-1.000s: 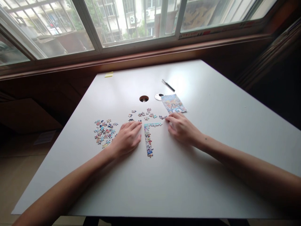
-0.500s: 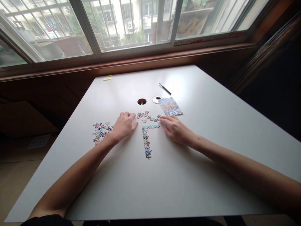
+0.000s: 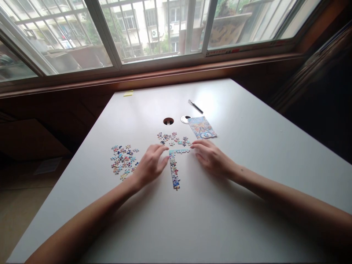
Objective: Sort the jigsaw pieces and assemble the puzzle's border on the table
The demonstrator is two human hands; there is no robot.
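Observation:
An L-shaped strip of joined jigsaw pieces [image 3: 173,168] lies on the white table [image 3: 192,212]. My left hand [image 3: 150,164] rests palm down just left of the strip, fingers apart, fingertips near its top corner. My right hand [image 3: 210,156] lies flat to the right, its fingertips touching the short arm's right end. Whether either hand pinches a piece is hidden. Several loose pieces [image 3: 173,138] are scattered just beyond the strip. A bigger heap of loose pieces [image 3: 123,160] sits left of my left hand.
A colourful picture card [image 3: 202,127] lies beyond my right hand. Behind it are a round cable hole [image 3: 168,121], its round cover [image 3: 185,118] and a pen [image 3: 195,106]. A yellow sticky note [image 3: 128,93] lies at the table's far edge under the window.
My left hand drew back from the scattered pieces to the strip's top corner. My right hand stayed at the short arm's right end. The camera view shifted slightly.

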